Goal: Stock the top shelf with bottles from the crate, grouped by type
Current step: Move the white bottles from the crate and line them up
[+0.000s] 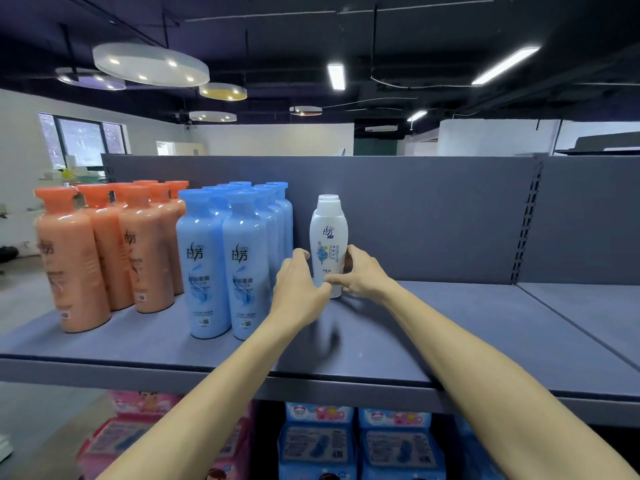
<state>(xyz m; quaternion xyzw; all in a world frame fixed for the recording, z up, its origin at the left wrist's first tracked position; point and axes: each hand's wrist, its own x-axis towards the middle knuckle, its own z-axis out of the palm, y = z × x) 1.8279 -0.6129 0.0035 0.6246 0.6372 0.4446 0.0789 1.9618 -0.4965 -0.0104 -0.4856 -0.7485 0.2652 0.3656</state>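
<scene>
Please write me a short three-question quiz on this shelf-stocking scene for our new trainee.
1. True or false: the white bottle stands upright on the top shelf.
2. Which group stands nearest the white bottle? A) orange bottles B) blue bottles C) packs on the lower shelf
3. Fill in: the left hand and the right hand both touch the ____ part of the white bottle.

Key:
1. True.
2. B; the blue group is just to its left, the orange group farther left.
3. Lower.
</scene>
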